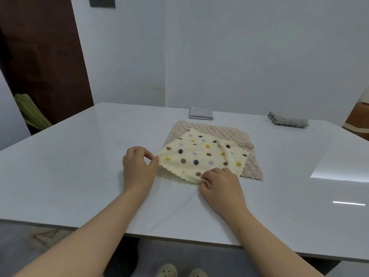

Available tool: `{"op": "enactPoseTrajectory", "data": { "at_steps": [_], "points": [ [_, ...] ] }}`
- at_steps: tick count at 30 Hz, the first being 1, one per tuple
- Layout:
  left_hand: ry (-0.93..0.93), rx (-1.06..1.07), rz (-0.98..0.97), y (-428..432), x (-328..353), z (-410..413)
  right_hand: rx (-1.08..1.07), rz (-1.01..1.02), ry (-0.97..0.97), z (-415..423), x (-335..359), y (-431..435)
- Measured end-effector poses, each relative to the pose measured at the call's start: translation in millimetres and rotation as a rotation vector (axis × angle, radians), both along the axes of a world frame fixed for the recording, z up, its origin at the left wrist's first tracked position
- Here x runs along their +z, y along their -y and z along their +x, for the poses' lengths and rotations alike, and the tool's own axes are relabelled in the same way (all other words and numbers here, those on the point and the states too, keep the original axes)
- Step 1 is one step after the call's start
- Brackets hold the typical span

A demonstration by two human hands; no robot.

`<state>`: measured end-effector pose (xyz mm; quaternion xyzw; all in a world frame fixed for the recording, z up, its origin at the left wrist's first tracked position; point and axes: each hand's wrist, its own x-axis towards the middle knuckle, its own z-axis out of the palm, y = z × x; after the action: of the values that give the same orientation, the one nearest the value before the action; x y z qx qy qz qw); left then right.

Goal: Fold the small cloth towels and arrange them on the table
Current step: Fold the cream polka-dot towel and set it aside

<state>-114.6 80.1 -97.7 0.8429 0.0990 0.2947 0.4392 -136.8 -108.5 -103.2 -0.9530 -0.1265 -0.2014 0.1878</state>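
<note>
A cream towel with coloured dots (199,156) lies spread at the middle of the white table (79,176), on top of a larger beige textured towel (233,134). My left hand (137,164) pinches the dotted towel's left corner between thumb and fingers. My right hand (219,182) pinches its near corner, lifted slightly off the table. A folded grey patterned towel (200,113) lies at the far edge. A folded grey fluffy towel (287,119) lies at the far right.
White walls stand close behind the table. A dark brown door (40,56) is at the left, with a green object (30,110) by it. A brown object (359,120) sits past the table's right edge. My feet (179,270) show below the near edge.
</note>
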Motion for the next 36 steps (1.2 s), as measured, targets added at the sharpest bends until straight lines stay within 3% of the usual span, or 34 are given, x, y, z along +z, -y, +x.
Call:
{"op": "enactPoseTrajectory", "data": {
  "at_steps": [6,12,20,25,31,36],
  "points": [
    [0.324,-0.189,0.13,7,0,-27,-0.029,0.211,0.053,-3,8,5],
    [0.056,-0.277,0.124,4,2,-35,0.016,0.331,-0.059,-15,11,9],
    [-0.238,-0.591,0.382,0,6,-53,-0.053,0.389,-0.171,-38,15,36],
    [-0.174,-0.583,0.499,-6,3,-46,-0.108,0.221,-0.209,-41,12,56],
    [-0.192,-0.575,0.289,-12,1,-41,-0.206,0.215,-0.136,-41,13,63],
    [-0.149,-0.489,-0.007,-20,5,-38,-0.196,0.306,-0.151,-41,11,63]
  ]
}}
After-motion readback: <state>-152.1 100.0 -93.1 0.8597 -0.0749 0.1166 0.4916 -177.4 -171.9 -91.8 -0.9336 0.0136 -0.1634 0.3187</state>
